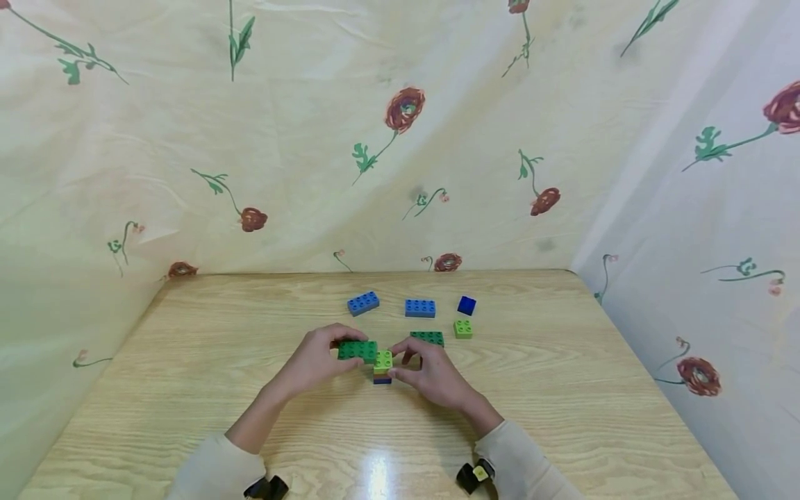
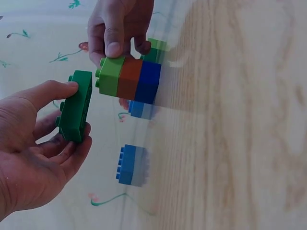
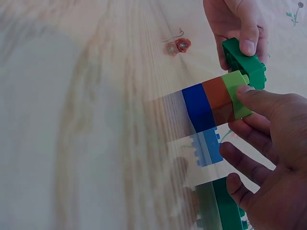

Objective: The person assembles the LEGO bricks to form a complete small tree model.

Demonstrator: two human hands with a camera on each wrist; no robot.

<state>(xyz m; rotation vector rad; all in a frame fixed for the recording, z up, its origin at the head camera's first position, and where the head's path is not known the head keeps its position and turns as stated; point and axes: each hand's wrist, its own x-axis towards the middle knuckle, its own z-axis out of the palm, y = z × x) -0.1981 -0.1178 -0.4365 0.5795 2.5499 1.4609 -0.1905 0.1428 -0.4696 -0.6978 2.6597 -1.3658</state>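
My left hand [image 1: 315,361]: thumb and fingers pinch a dark green brick [image 1: 357,350], long, studded, held just left of the stack and level with its top. My right hand [image 1: 431,375]: grips the stack [image 1: 382,367] by its lime top; lime over brown-orange over blue, standing on the wooden table [image 1: 187,389]. Beyond: second dark green brick [image 1: 428,338], two blue bricks [image 1: 363,303].
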